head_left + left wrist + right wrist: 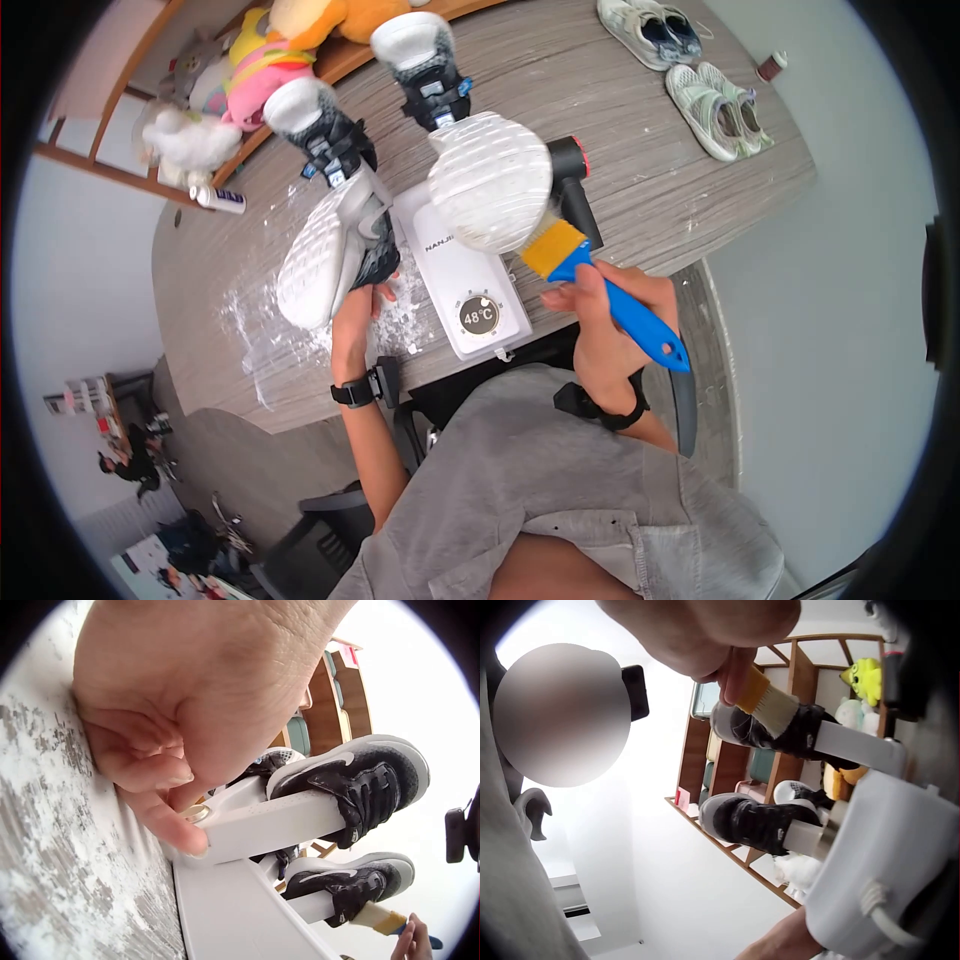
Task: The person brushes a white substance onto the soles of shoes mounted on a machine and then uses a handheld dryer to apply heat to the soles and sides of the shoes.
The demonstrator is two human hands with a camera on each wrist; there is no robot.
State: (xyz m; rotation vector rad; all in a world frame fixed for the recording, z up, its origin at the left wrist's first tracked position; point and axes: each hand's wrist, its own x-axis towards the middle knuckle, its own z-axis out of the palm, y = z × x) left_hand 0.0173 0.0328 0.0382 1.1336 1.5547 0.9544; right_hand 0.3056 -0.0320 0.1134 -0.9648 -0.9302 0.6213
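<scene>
My right hand (pixel 620 325) holds a brush by its blue handle (pixel 645 325); its pale bristles (pixel 778 712) meet the black upper of one Nike shoe (pixel 349 885), near the toe. That shoe's white sole (pixel 490 185) faces up in the head view. A second shoe (pixel 367 780) stands on the other arm of a white dryer (pixel 455 280), whose dial reads 48°C. My left hand (pixel 195 690) rests low beside the dryer, loosely bent fingers touching its white base near a silver knob; in the head view the second shoe partly hides it.
White residue (pixel 250 340) covers the table's left part. Two more dark shoes (pixel 435 90) stand behind, toward plush toys (pixel 265 75). A black device with a red ring (pixel 572 185) lies right of the dryer. Pale shoes (pixel 715 110) sit at the far right, a white bottle (pixel 218 199) at left.
</scene>
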